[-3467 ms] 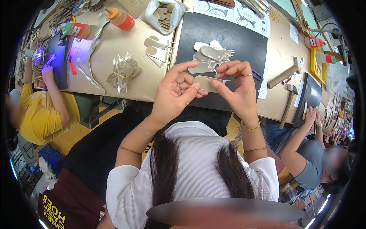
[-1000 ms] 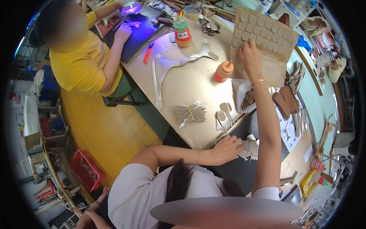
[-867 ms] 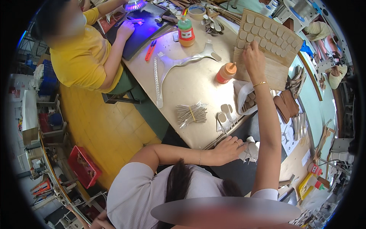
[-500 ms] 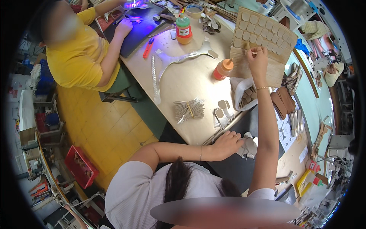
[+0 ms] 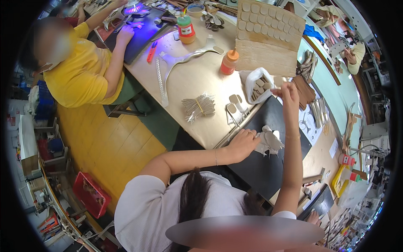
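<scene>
Right hand (image 5: 289, 93) lower now, fingers pinching a small oval cutout (image 5: 275, 90); left hand (image 5: 242, 145) flat on grey pieces (image 5: 268, 142).

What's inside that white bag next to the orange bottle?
The white bag gapes open, showing a heap of small flat tan oval pieces. The right hand hovers just beside its mouth. How deep the heap goes is hidden by the bag's sides.

A single head-worn fisheye view looks steeply down from close above onto the bench (image 5: 197, 80), edges curving outward.
</scene>
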The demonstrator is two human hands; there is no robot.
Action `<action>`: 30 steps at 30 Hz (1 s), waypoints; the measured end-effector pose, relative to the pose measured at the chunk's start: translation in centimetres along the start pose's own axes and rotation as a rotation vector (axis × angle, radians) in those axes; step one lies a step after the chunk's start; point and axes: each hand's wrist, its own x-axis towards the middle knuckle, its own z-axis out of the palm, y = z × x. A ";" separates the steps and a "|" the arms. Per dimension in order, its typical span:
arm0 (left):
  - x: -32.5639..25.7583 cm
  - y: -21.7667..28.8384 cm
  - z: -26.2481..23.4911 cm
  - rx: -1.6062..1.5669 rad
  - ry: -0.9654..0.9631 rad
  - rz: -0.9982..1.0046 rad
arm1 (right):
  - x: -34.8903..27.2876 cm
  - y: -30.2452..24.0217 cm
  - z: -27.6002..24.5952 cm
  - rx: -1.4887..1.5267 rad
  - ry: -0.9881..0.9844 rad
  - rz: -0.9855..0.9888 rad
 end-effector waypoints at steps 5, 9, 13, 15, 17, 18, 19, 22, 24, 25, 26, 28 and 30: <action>-0.4 0.3 -0.1 -0.039 -0.005 0.046 | -9.6 0.2 -3.9 0.109 0.050 0.063; -0.6 1.1 -0.9 -0.331 -0.130 0.003 | -15.3 0.5 -6.2 0.158 0.150 0.071; -0.5 1.3 -2.5 -0.650 -0.118 -0.229 | -19.0 -0.1 -6.6 0.171 0.226 0.070; 0.0 0.8 -3.3 -0.942 -0.207 -0.377 | -20.3 -0.5 -6.2 0.165 0.230 0.060; 0.2 0.5 -4.2 -1.139 -0.191 -0.437 | -20.5 -0.8 -5.7 0.137 0.145 -0.008; 0.3 0.5 -4.5 -1.217 -0.143 -0.418 | -21.0 -1.1 -5.2 0.061 0.170 0.008; 0.3 0.4 -5.0 -1.266 -0.143 -0.442 | -21.3 -1.5 -4.9 0.089 0.133 0.070; 0.3 0.6 -6.4 -1.217 -0.168 -0.497 | -21.3 -2.2 -3.5 0.144 0.011 0.054; 0.3 0.9 -7.3 -1.230 -0.183 -0.495 | -21.0 -2.6 -2.7 0.144 -0.059 0.071; 0.3 1.2 -7.6 -1.255 -0.197 -0.473 | -20.8 -2.8 -2.3 0.110 -0.073 0.058; 0.4 1.4 -7.8 -1.281 -0.207 -0.451 | -20.6 -2.9 -2.1 0.071 -0.089 0.044; 0.2 1.7 -8.6 -1.279 -0.266 -0.444 | -20.1 -3.3 -2.1 -0.037 -0.154 0.015; 0.0 1.8 -9.6 -1.251 -0.354 -0.433 | -20.1 -3.8 -2.0 0.016 -0.187 0.095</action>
